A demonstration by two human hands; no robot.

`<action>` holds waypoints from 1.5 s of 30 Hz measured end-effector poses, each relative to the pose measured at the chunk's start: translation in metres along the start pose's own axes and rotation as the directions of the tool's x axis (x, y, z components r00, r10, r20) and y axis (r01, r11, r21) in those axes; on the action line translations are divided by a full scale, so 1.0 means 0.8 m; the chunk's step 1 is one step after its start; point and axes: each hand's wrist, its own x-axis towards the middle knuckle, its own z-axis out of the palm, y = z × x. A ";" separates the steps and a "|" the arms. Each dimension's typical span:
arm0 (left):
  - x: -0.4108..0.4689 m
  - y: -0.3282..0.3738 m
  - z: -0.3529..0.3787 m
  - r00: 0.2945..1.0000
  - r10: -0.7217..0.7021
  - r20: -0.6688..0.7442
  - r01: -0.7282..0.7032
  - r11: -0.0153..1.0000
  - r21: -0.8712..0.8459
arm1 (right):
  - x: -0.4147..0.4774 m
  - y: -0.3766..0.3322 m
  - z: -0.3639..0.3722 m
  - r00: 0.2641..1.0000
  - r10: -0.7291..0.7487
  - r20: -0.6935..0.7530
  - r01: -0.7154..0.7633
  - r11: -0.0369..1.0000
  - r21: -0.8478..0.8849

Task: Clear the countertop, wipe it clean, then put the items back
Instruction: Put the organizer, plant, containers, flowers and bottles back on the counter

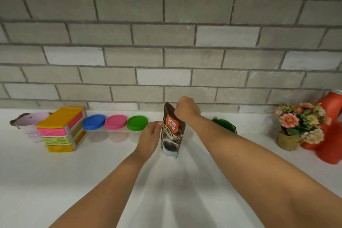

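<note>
The scene is lit brightly and evenly. The white counter (55,181) is rendered close to overexposure, and surface detail is lost on it. Several soft, overlapping shadows are cast on the counter below the pouch (173,131) and fan out toward the near edge; light from more than one source, above and ahead, is indicated. No hard glare is seen. The clear bodies of the jars (115,123) are washed out against the counter. Barrel distortion is present: mortar lines of the wall (166,33) are bowed, most strongly toward the left and right edges. Fine detail is slightly soft throughout.
</note>
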 end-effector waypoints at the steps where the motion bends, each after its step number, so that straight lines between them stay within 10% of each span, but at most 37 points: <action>1: -0.001 -0.004 -0.003 0.999 0.029 0.032 -0.029 0.999 0.029 | 0.003 -0.006 0.006 1.000 0.012 -0.006 -0.012 1.000 0.017; 24: 0.034 -0.051 0.031 0.997 -0.047 -0.056 0.060 0.962 0.267 | -0.012 -0.012 0.020 0.939 -0.032 0.343 -0.081 0.947 0.310; 37: 0.009 0.013 0.031 0.927 0.252 -0.278 -0.186 0.952 0.242 | -0.038 0.021 -0.034 0.984 -0.001 0.176 -0.061 0.935 0.348; 45: -0.014 0.069 0.076 0.906 0.388 -0.171 -0.353 0.913 0.204 | -0.066 0.075 -0.077 0.992 0.095 0.078 -0.118 0.913 0.390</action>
